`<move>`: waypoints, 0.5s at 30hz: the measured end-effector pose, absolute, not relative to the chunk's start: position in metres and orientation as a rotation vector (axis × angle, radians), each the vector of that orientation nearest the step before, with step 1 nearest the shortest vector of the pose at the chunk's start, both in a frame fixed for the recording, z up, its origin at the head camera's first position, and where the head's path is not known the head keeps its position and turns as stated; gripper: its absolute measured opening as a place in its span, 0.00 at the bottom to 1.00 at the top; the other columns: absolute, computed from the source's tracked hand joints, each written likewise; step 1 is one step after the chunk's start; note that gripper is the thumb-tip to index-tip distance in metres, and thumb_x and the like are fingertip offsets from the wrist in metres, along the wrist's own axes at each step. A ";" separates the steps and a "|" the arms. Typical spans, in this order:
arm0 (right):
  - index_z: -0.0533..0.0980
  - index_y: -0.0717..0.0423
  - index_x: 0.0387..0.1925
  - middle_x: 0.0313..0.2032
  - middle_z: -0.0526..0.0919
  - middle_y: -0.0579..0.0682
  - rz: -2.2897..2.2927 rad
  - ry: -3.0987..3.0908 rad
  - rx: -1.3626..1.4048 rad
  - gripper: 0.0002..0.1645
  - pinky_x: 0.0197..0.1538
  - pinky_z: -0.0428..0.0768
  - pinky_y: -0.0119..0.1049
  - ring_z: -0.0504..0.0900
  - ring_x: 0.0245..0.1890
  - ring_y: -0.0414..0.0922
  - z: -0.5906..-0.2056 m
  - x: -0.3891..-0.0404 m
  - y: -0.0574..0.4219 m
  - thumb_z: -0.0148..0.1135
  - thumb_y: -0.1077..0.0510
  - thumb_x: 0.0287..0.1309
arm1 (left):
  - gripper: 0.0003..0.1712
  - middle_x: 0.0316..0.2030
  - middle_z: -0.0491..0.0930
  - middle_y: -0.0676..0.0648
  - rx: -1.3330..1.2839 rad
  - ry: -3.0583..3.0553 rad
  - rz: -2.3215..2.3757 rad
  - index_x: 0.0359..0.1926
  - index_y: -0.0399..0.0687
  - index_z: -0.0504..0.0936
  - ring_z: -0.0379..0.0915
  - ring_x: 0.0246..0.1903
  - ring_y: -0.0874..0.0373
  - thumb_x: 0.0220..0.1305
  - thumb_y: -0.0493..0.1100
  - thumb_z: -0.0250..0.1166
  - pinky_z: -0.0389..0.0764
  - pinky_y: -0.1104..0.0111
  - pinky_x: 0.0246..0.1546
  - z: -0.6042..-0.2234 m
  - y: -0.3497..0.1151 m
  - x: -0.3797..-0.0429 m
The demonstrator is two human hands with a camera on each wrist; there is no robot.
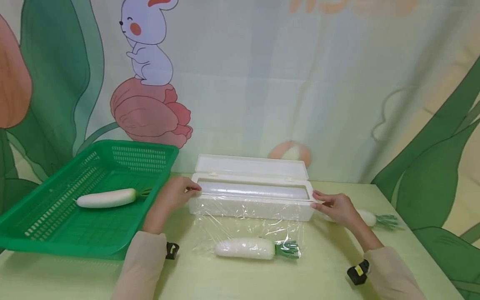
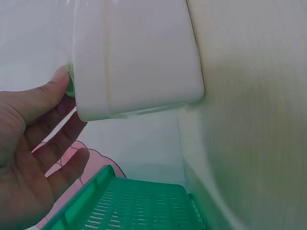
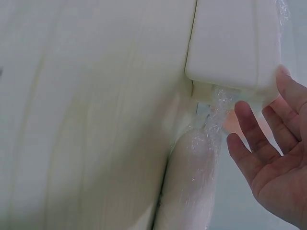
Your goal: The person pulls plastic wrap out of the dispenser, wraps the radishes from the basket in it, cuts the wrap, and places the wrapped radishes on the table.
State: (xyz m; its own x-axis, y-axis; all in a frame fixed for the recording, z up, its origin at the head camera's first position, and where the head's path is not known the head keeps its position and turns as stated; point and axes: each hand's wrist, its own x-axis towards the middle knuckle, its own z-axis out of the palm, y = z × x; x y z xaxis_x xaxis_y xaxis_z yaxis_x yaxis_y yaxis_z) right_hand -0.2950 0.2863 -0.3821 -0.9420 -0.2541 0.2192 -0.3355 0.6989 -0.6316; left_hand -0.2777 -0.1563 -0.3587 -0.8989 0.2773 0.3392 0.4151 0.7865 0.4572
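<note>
From the head, the box (image 1: 251, 208) stands near the table's (image 1: 210, 283) back edge. Wrap (image 1: 245, 225) covers a radish (image 1: 245, 249) in front.

Left wrist: the left hand's (image 2: 26, 172) thumb touches a green tab (image 2: 71, 81); I can't tell if it's pinching.

Right wrist: the right hand's (image 3: 283, 175) thumb touches the box, fingers spread.

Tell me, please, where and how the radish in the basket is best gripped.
I'd grip the radish around the middle of its white body, from above: it lies on its side, and the basket rises around it. The thin leaves at its right end and the tapered tip at its left would probably give a poorer hold.
</note>
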 end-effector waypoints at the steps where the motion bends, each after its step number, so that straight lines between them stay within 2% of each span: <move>1: 0.72 0.64 0.51 0.55 0.71 0.59 1.070 -2.791 0.490 0.26 0.31 0.76 0.26 0.80 0.41 0.52 -0.382 -0.296 0.285 0.64 0.54 0.52 | 0.06 0.29 0.81 0.46 -0.527 -2.715 -0.771 0.34 0.39 0.85 0.73 0.30 0.55 0.54 0.34 0.64 0.74 0.64 0.33 -0.360 -0.158 -0.277; 5: 0.72 0.64 0.52 0.55 0.71 0.59 1.057 -2.802 0.503 0.27 0.32 0.76 0.26 0.79 0.43 0.53 -0.380 -0.300 0.283 0.63 0.52 0.53 | 0.06 0.30 0.81 0.46 -0.485 -2.706 -0.732 0.34 0.40 0.85 0.74 0.31 0.54 0.54 0.34 0.64 0.75 0.64 0.32 -0.362 -0.165 -0.276; 11: 0.72 0.64 0.52 0.55 0.70 0.60 1.029 -2.812 0.517 0.27 0.29 0.74 0.26 0.79 0.39 0.50 -0.380 -0.305 0.285 0.63 0.52 0.53 | 0.07 0.30 0.82 0.44 -0.437 -2.708 -0.760 0.35 0.38 0.85 0.74 0.30 0.54 0.55 0.34 0.63 0.74 0.64 0.32 -0.365 -0.162 -0.278; 15: 0.72 0.64 0.52 0.55 0.70 0.61 1.039 -2.808 0.522 0.28 0.29 0.74 0.25 0.80 0.41 0.53 -0.379 -0.310 0.286 0.64 0.53 0.52 | 0.09 0.34 0.82 0.42 -0.311 -2.697 -0.718 0.38 0.39 0.84 0.76 0.32 0.51 0.55 0.35 0.63 0.74 0.63 0.28 -0.363 -0.151 -0.273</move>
